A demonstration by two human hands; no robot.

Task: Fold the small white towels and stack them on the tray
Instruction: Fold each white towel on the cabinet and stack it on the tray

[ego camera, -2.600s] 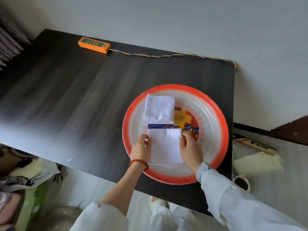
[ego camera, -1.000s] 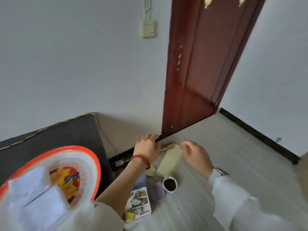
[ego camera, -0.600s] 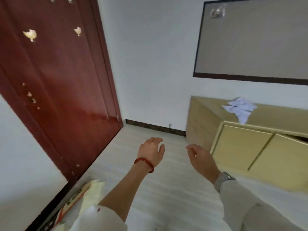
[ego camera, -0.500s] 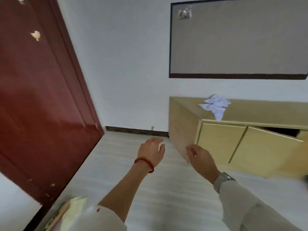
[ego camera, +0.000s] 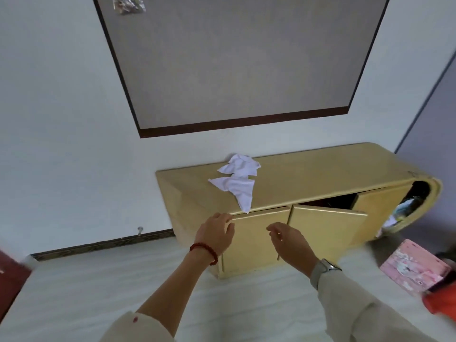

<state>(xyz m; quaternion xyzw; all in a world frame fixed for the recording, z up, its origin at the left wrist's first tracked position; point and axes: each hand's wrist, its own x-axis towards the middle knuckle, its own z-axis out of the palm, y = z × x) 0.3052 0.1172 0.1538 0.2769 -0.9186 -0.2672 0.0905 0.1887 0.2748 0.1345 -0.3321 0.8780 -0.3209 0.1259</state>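
In front of the body, both hands are held out empty over the floor. The left hand [ego camera: 217, 234] is spread with fingers apart, and the right hand [ego camera: 290, 244] is loosely curled with nothing gripped; a gap is left between the two. A red bracelet [ego camera: 204, 251] is worn on the left wrist and a watch [ego camera: 324, 266] on the right.

Just beyond the hands a low yellow cabinet [ego camera: 320, 169] is seen, with the left fingertips close to its top front edge. Whether that edge is touched cannot be told. Above and slightly beyond the left hand, between the two hands in line, unfolded white towels [ego camera: 238, 183] lie crumpled on the cabinet top, one corner hanging over the front edge. They look like two pieces, though the count cannot be fixed. One cabinet door [ego camera: 323, 225], beyond the right hand, stands ajar. A pink box [ego camera: 414, 266] is seen on the floor to the right of the right hand.

No tray is in view. The towels on the cabinet are judged to be still outstanding: they remain to be picked up, carried to the tray, folded and stacked. How many have already been stacked cannot be told from here.
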